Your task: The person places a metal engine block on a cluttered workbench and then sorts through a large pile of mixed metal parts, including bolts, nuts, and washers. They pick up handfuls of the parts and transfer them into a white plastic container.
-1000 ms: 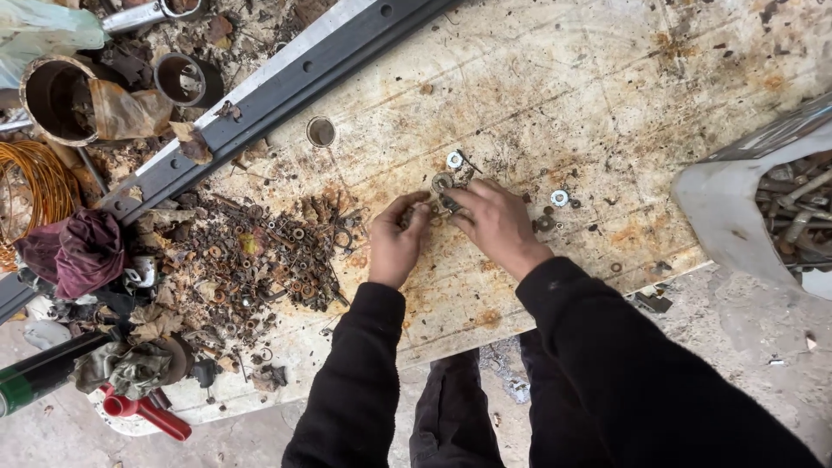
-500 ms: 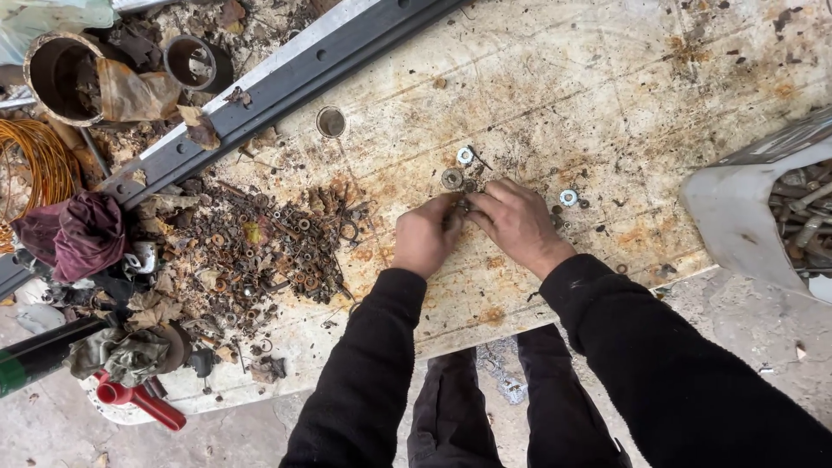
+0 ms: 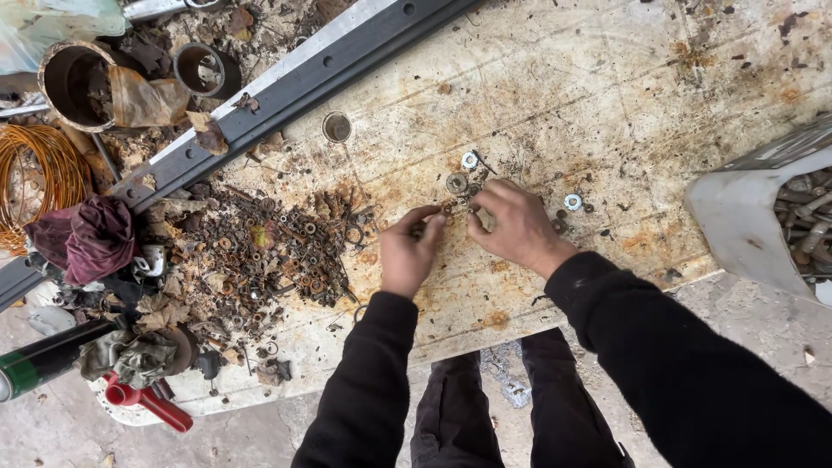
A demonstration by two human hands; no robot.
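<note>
1. Head camera view, looking straight down on a stained, rust-marked white table (image 3: 607, 95). At the far left lie a coil of orange wire (image 3: 39, 186), a rusty open pipe end (image 3: 74, 78) and a crumpled maroon rag (image 3: 82, 238).
2. Below the rag, at the table's near left corner, sit a dark spray can (image 3: 43, 360) and a red plastic handle (image 3: 147, 406).
3. A long dark metal bar (image 3: 295, 82) with holes runs diagonally, from lower left up to upper right.
4. Right of the rag, a heap of rusty nuts and washers (image 3: 269, 256) is spread across the table.
5. Near the table's middle, the left hand (image 3: 407, 251) has its fingertips pinched narrowly on a small rusty piece at the table surface; it is too small to tell its shape or which way it points.
6. Just beside it, the right hand (image 3: 516, 227) is curled, fingers drawn together close to the left fingertips. I cannot tell whether it holds anything.
7. Just above the fingertips lie a grey washer (image 3: 457, 183) and a bright small washer (image 3: 469, 160), both flat.
8. Right of the right hand lies another bright washer (image 3: 572, 202), flat.
9. At the far right, a white container (image 3: 745, 225) holds long bolts.
</note>
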